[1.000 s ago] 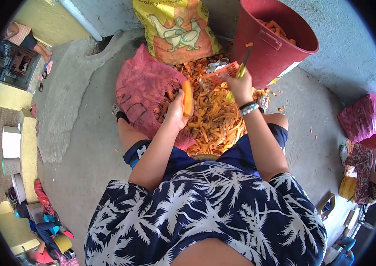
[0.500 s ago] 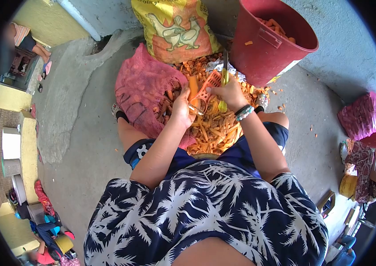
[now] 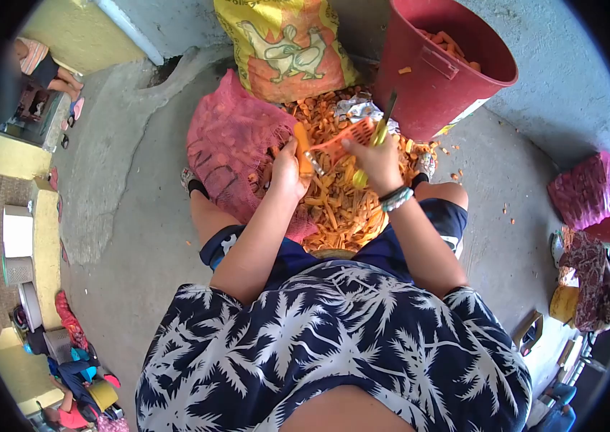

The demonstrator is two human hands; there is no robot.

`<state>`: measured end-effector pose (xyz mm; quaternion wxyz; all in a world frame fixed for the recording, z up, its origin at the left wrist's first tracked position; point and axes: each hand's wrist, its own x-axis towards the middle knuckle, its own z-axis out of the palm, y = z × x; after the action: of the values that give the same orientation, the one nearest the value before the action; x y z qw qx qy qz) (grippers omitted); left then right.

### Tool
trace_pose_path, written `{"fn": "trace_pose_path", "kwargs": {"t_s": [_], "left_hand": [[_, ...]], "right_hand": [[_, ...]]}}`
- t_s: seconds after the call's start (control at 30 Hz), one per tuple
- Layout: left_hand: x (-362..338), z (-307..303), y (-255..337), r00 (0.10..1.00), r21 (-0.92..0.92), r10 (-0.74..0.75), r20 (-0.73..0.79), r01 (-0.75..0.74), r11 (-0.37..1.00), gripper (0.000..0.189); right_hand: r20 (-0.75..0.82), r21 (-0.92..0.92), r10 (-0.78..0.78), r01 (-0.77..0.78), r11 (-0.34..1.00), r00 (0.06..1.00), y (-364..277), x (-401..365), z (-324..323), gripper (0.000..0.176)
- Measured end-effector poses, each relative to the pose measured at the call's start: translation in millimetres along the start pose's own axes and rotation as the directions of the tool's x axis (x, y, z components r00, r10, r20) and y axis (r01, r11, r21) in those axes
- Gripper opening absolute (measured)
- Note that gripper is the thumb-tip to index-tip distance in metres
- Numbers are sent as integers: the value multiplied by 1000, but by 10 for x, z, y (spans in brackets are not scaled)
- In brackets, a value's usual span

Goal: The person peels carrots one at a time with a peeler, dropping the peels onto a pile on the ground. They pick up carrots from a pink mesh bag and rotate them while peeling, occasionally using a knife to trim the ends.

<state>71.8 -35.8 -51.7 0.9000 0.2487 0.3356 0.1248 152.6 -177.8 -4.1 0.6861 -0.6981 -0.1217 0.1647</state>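
Observation:
My left hand (image 3: 287, 173) is closed around a peeled-looking orange carrot (image 3: 302, 138), its upper end sticking out above the fingers. In my right hand (image 3: 380, 164) is an orange peeler with a perforated handle (image 3: 354, 135), its blade end against or very near the carrot's side. The same hand also grips a knife (image 3: 389, 108) with a yellow-green handle, blade pointing up and away. Below both hands lies a heap of carrot peelings (image 3: 348, 212). A red mesh sack of carrots (image 3: 229, 144) rests left of the heap, its mouth open toward my left hand.
A red bucket (image 3: 413, 86) with carrots inside stands at the back right. Behind the heap is a yellow printed sack (image 3: 283, 50). Crumpled silvery wrapping (image 3: 359, 109) lies near the bucket. A purple sack (image 3: 589, 189) sits far right. Other people are at the left edge.
The peeler has swung from upright to a flatter slant, its blade end now at the carrot. The knife tip has tilted right. The carrot has shifted slightly left.

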Motion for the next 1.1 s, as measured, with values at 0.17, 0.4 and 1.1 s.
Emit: {"fn": "trace_pose_path", "kwargs": {"t_s": [0.17,0.4,1.1], "left_hand": [[-171,188,-118,998,20,49,49,-50,999,23],[-387,18,45,954,206,-186,237,138,969,35],[-370,50,68,961,188,-159,225,117,975,38]], "right_hand": [[47,-23,-11,12,1000,999,-132,-16,-67,39],[1,-40,-174,174,984,985,9,997,-172,35],[32,-5,-104,104,995,994,103,1031,-204,40]]}}
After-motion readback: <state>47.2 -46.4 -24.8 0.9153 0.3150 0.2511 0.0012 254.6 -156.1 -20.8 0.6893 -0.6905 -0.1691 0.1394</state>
